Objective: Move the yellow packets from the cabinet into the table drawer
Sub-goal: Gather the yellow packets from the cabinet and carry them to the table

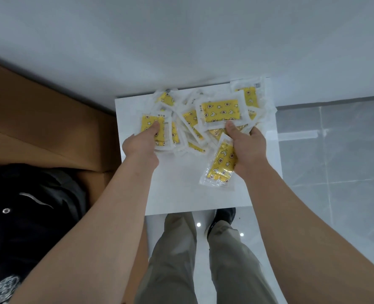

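Several yellow packets [222, 111] in clear white-edged wrappers lie heaped at the far end of a white open drawer [181, 189] under the white tabletop [181, 40]. My left hand [142, 143] grips a bunch of packets [159, 132] at the heap's left side, thumb on top. My right hand [247, 143] holds another bunch on the right, thumb pressed on the top packet. One packet [220, 165] hangs down from it over the drawer's bare bottom.
A brown surface [39, 128] with dark clothing [28, 216] on it lies to the left. Grey glossy floor tiles [335, 161] spread to the right. My legs and a dark shoe [223, 218] stand below the drawer's near edge.
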The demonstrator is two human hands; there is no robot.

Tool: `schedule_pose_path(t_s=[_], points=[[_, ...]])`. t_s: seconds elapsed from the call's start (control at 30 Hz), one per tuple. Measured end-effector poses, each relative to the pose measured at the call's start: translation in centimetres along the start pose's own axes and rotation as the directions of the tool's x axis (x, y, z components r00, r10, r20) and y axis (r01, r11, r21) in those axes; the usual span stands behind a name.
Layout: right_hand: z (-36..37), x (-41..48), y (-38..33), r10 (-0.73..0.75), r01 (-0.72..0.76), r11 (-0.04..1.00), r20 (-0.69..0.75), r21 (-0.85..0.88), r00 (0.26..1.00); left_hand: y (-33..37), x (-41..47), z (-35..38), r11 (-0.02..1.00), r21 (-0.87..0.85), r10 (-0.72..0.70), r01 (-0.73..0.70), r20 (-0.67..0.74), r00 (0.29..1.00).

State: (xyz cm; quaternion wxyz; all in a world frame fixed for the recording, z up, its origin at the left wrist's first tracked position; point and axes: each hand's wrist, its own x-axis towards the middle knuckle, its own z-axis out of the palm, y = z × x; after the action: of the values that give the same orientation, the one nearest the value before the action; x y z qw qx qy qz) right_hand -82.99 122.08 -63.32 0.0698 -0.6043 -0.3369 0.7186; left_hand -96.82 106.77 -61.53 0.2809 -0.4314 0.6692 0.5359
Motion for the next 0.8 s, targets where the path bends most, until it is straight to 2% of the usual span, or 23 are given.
schedule_pose_path(t_s=[0.2, 0.33, 0.43, 0.6, 0.8], points=[[-0.5, -4.2, -1.8, -0.014, 0.014, 1.0, 0.021, -0.007, 1.0, 0.9, -2.7, -2.8, 0.998, 0.021, 0.053, -0.052, -0.054, 0.997], [-0.7, -9.0, -3.9, -0.04, 0.041, 0.999, 0.064, -0.011, 0.997, 3.4, -6.1, -5.9, 0.998, -0.039, 0.036, -0.039, -0.077, 0.996], [-0.9, -12.9, -5.5, -0.056, 0.057, 0.998, 0.077, -0.009, 0.995, 4.9, -9.1, -8.0, 0.996, -0.027, 0.084, -0.084, -0.008, 0.996], [-1.0, -17.9, -6.7, -0.077, 0.072, 0.996, 0.107, 0.049, 0.991, 6.6, -11.7, -9.4, 0.996, -0.032, 0.086, -0.083, 0.129, 0.988], [-0.9, -22.2, -7.4, -0.14, 0.129, 0.988, 0.127, 0.088, 0.982, 8.2, -12.3, -9.2, 0.999, 0.003, 0.038, -0.04, 0.245, 0.969]])
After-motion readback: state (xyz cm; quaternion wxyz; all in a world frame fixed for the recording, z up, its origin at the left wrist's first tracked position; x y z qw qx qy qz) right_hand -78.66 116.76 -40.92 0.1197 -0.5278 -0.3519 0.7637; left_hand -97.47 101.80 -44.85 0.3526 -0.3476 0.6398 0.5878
